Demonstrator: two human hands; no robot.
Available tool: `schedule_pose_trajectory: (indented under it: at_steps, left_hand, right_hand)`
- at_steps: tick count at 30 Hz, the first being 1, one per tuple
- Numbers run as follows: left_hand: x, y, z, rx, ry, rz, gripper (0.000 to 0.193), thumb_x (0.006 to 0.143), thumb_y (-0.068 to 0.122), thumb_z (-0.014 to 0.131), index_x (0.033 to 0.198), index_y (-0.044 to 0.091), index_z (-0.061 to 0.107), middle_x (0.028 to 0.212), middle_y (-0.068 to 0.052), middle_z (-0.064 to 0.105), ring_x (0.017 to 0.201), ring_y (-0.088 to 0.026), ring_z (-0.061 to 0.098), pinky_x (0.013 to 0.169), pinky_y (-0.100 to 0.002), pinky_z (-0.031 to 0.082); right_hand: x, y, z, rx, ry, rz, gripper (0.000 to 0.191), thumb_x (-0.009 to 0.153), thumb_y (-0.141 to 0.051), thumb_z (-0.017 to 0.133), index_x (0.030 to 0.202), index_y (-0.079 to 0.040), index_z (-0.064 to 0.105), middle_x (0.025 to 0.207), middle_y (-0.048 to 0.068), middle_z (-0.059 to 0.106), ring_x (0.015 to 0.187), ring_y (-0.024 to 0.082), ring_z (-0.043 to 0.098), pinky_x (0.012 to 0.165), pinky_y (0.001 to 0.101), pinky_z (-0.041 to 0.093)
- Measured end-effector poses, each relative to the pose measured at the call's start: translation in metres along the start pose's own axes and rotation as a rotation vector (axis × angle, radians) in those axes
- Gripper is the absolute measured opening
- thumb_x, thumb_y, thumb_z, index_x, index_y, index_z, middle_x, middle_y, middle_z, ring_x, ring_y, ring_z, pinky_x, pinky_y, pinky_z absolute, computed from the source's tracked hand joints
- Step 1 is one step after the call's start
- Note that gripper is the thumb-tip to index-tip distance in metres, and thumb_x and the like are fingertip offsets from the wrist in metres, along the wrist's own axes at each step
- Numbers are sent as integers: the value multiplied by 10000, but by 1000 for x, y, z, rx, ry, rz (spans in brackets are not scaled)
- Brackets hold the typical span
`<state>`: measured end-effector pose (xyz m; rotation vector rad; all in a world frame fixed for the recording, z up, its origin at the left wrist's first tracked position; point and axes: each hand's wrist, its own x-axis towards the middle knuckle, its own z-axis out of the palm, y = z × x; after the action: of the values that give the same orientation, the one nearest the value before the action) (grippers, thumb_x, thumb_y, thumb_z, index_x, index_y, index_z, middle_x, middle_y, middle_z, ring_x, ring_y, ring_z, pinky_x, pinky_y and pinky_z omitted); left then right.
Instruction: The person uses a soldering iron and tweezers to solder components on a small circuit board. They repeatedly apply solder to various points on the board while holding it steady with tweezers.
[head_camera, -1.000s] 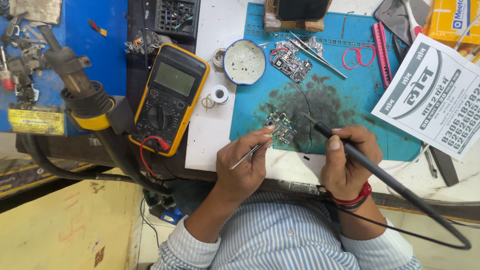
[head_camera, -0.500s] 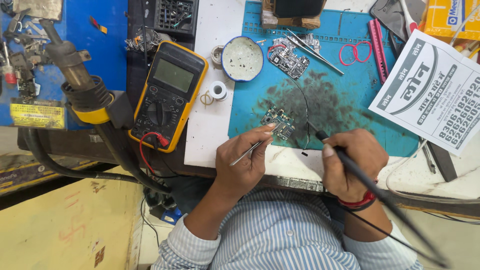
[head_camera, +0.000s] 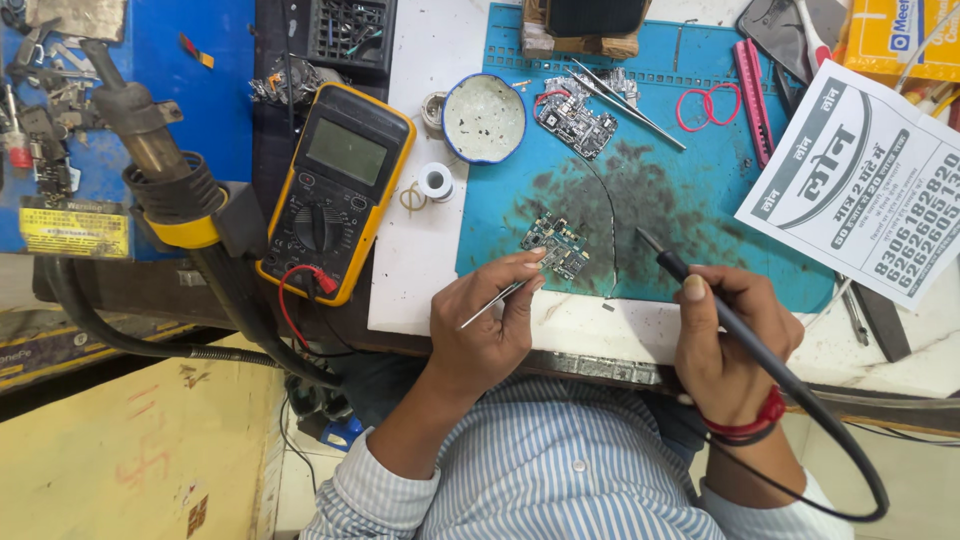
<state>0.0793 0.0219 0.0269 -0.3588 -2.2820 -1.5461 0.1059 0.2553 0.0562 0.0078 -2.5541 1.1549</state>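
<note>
Both hands grip tools: left hand (head_camera: 490, 335) pinches tweezers (head_camera: 497, 302) on the small circuit board (head_camera: 557, 246) at frame centre; right hand (head_camera: 735, 335) has lifted the soldering iron (head_camera: 690, 285) off it.

- We see a small green circuit board (head_camera: 556, 243) lying flat on the blue mat's stained patch.
- Our metal tweezers (head_camera: 497, 301) slant up toward its near edge.
- Our black soldering iron (head_camera: 700, 297) angles tip-first, just right of it.

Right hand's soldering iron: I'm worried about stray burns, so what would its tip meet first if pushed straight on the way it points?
Judging loosely, the right hand aims the soldering iron up-left; it would first cross bare blue mat, then probably the upper circuit board. Height is unclear.
</note>
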Motion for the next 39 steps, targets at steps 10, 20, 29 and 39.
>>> schedule_pose_trajectory:
  at_steps: [10, 20, 29, 39]
  left_hand:
    - [1, 1, -2, 15, 6, 6, 162, 973, 27, 723, 1097, 57, 622, 1117, -101, 773, 983, -243, 792, 803, -309, 632]
    - [-5, 2, -4, -100, 67, -10, 166, 988, -2, 699, 1108, 32, 589, 1131, -166, 758, 1021, -267, 792, 848, -312, 642]
    - [-14, 2, -4, -163, 155, -58, 147, 1021, 46, 681, 1125, 26, 579, 1138, -151, 766, 893, -145, 756, 677, -223, 537]
    - [-10, -5, -4, -129, 143, -67, 143, 1034, 51, 688, 1154, 18, 617, 1158, -138, 763, 922, -134, 742, 741, -233, 552]
  right_hand:
    - [23, -38, -36, -146, -302, 86, 204, 780, -36, 689, 964, -60, 774, 834, 85, 666, 744, 180, 655, 698, 289, 492]
    - [14, -45, -33, 17, -218, 64, 188, 907, -77, 657, 1077, -25, 716, 889, 102, 709, 756, 207, 678, 706, 322, 512]
    - [24, -51, 35, -186, -183, -390, 472, 812, -141, 822, 1231, -28, 638, 962, 139, 669, 877, 332, 617, 783, 413, 497]
    - [19, -34, 51, -185, -93, -348, 426, 904, -168, 818, 1265, -49, 626, 1079, 120, 715, 926, 300, 670, 812, 386, 530]
